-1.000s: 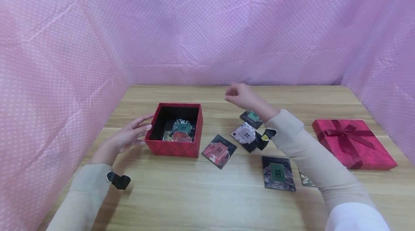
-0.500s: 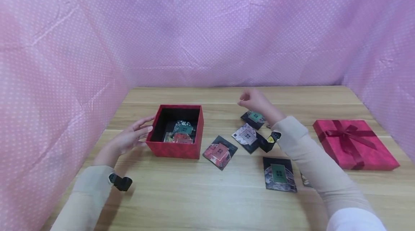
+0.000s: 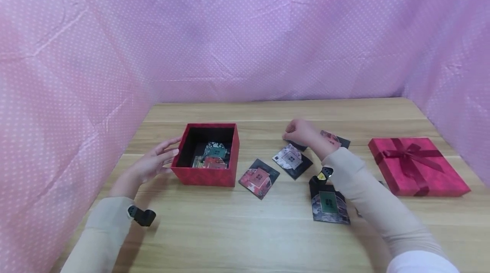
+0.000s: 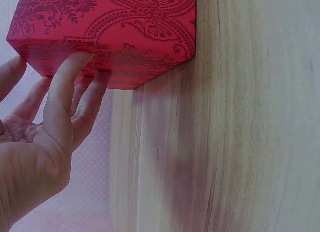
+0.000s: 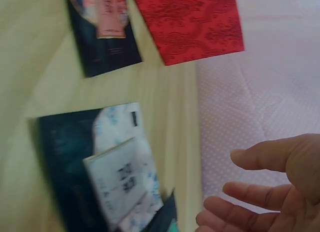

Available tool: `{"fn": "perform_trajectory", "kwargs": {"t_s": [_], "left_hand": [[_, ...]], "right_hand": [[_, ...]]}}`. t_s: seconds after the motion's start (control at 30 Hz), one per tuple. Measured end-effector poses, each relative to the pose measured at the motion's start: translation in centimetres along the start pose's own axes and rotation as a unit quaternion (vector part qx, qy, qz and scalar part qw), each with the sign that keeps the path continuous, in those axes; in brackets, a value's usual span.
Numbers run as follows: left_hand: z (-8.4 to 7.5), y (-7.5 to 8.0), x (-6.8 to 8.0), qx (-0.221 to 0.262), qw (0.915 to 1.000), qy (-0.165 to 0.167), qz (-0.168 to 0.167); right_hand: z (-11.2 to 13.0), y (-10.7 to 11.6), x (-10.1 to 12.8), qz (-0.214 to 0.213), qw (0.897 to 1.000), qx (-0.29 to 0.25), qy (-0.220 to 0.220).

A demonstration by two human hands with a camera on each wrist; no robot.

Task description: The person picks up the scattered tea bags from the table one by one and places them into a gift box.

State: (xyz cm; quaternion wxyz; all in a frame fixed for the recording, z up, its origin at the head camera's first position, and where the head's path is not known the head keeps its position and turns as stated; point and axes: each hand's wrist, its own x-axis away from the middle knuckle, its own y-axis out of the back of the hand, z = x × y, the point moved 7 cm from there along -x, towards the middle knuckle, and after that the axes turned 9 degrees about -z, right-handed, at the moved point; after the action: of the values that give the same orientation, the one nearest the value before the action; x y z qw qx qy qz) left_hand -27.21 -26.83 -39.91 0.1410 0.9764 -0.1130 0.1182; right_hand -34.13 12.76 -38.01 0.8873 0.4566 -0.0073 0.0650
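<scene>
Touching of the red box (image 3: 204, 176) by the left hand (image 3: 155, 163), the right hand (image 3: 302, 132) held among loose packets

The red box is set on the bench (image 3: 245, 234), its mouth upward and its dark interior exposed. Its 9 o'clock side is touched by the left hand, whose fingers are spread apart; in the left wrist view the patterned wall is met by the thumb and other fingers. Inside, a green-labelled packet (image 3: 216, 152) and a red packet (image 3: 215, 163) can be seen.

At 1 o'clock from the white-flowered packet (image 3: 289, 157), the right hand is held over a dark packet (image 3: 297, 145), which is mostly covered by it; whether the two are touching cannot be told. In the right wrist view the thumb is held apart from the other fingers, with nothing gripped.

Around the white-flowered packet, a red-flowered packet (image 3: 259, 179) is laid at 8 o'clock, a purple-grey packet (image 3: 330, 207) between 4 and 5, and a red-and-black packet (image 3: 331, 138) at 2, partly hidden by the right arm. Farther off at 3 o'clock, the bow-tied lid (image 3: 417, 166) is laid flat
</scene>
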Motion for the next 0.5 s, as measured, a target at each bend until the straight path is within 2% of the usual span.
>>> {"fn": "perform_trajectory", "kwargs": {"t_s": [0.2, 0.5], "left_hand": [[0.1, 0.0, 0.1, 0.008, 1.0000, -0.004, 0.003], [0.0, 0.1, 0.0, 0.012, 0.9999, -0.006, 0.002]], "right_hand": [[-0.7, -1.1, 0.7, 0.023, 1.000, 0.017, -0.009], [-1.0, -1.7, 1.6, 0.040, 0.997, 0.063, -0.014]]}}
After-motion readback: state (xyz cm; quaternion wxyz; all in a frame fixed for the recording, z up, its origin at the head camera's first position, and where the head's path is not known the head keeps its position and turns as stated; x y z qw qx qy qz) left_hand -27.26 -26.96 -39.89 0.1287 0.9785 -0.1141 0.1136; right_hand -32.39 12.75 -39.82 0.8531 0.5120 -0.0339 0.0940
